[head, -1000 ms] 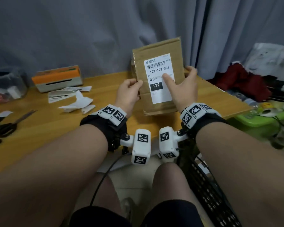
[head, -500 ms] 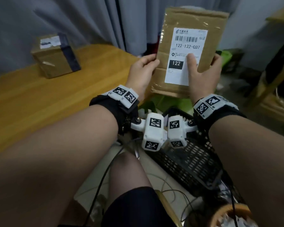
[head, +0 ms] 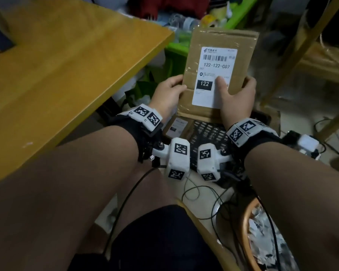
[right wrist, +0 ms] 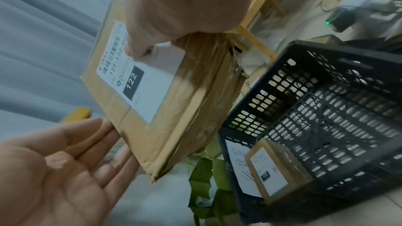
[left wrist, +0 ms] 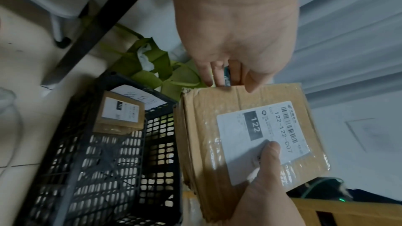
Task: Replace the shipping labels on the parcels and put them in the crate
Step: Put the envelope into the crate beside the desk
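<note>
A flat brown cardboard parcel (head: 245, 61) bears a white shipping label (head: 213, 75) reading 122-122-C07. My left hand (head: 168, 92) pinches its left edge, thumb on the front and fingers behind. My right hand (head: 235, 98) holds the right side with its thumb pressed on the label. The parcel hangs tilted just above the black plastic crate (head: 207, 133) on the floor. In the left wrist view a small labelled parcel (left wrist: 121, 114) lies in the crate (left wrist: 108, 161) at one end. The right wrist view shows the held parcel (right wrist: 174, 109) beside the crate (right wrist: 326, 109).
The wooden table (head: 57, 65) edge is to the left of the crate. A green bin (head: 176, 49) of clutter stands behind it and a wooden frame (head: 282, 61) to the right. Cables (head: 204, 192) and a round basket of paper scraps (head: 262, 241) lie on the floor.
Both hands carried the parcel from above the table to the right and down, over the crate. The view swung right and down with it. The grips are unchanged.
</note>
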Motion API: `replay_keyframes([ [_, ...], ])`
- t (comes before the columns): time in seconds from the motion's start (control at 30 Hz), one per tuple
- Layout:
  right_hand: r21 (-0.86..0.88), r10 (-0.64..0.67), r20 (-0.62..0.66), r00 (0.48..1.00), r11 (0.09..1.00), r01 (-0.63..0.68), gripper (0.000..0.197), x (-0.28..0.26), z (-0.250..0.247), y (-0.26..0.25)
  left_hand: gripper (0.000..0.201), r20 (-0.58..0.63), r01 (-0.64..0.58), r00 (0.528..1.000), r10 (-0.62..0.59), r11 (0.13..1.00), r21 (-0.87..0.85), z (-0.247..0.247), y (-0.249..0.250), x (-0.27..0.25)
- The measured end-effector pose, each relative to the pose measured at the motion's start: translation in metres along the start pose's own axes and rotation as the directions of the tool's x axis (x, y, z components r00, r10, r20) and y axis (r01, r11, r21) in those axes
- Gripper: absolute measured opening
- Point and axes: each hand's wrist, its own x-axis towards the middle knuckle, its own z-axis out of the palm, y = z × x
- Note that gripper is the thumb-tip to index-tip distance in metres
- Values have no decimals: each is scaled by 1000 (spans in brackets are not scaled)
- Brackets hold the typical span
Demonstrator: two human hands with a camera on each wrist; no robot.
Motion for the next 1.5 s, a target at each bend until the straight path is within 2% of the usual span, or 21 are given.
replay_keyframes([
  [0.13,-51,77,49,996,996,-75,66,9,28,53,36,-6,137,991,-137,986,93,-3,-49,29],
  [0.3,-149,211,77,974,969,-198,63,31,60,119,35,81,253,955,-284,928,272,1,-114,78],
  [0.4,-208,295,68,953,939,-275,64,44,78,154,33,60,240,955,-289,878,415,0,-140,106],
  [0.47,-245,357,37,933,909,-338,65,50,86,173,18,51,263,947,-318,853,450,-3,-153,123],
  [0.53,-266,416,0,909,877,-401,65,55,91,186,18,47,285,936,-348,830,480,-7,-162,139],
  [0.6,-272,464,-34,885,848,-455,65,61,94,198,7,24,314,928,-372,814,488,-8,-170,151],
  [0.63,-270,481,-43,875,838,-474,65,63,95,204,8,20,316,927,-375,807,499,-8,-174,157],
  [0.73,-267,510,-60,858,820,-506,67,71,100,223,30,40,293,930,-365,804,518,-7,-191,171],
  [0.77,-272,516,-65,854,814,-513,69,72,103,229,30,47,279,933,-356,800,531,-7,-196,174],
  [0.9,-271,571,-66,818,779,-566,70,71,117,250,15,28,273,938,-345,787,553,-11,-221,186],
  [1.07,-258,684,-91,724,686,-681,68,66,132,271,10,6,312,929,-370,790,528,-18,-247,195],
  [1.13,-265,674,-113,730,688,-676,63,64,134,276,9,-19,342,921,-388,787,514,-18,-253,199],
  [1.23,-293,647,-128,752,699,-652,57,62,131,279,27,-40,372,911,-409,778,506,-16,-260,202],
  [1.33,-274,648,-134,750,703,-656,56,60,126,281,35,-43,371,912,-408,776,511,-13,-262,205],
  [1.4,-262,655,-144,742,697,-667,56,60,122,280,37,-55,379,910,-412,767,517,-12,-263,206],
  [1.5,-238,639,-139,756,720,-652,53,61,120,277,37,-61,382,909,-413,765,518,-11,-264,208],
])
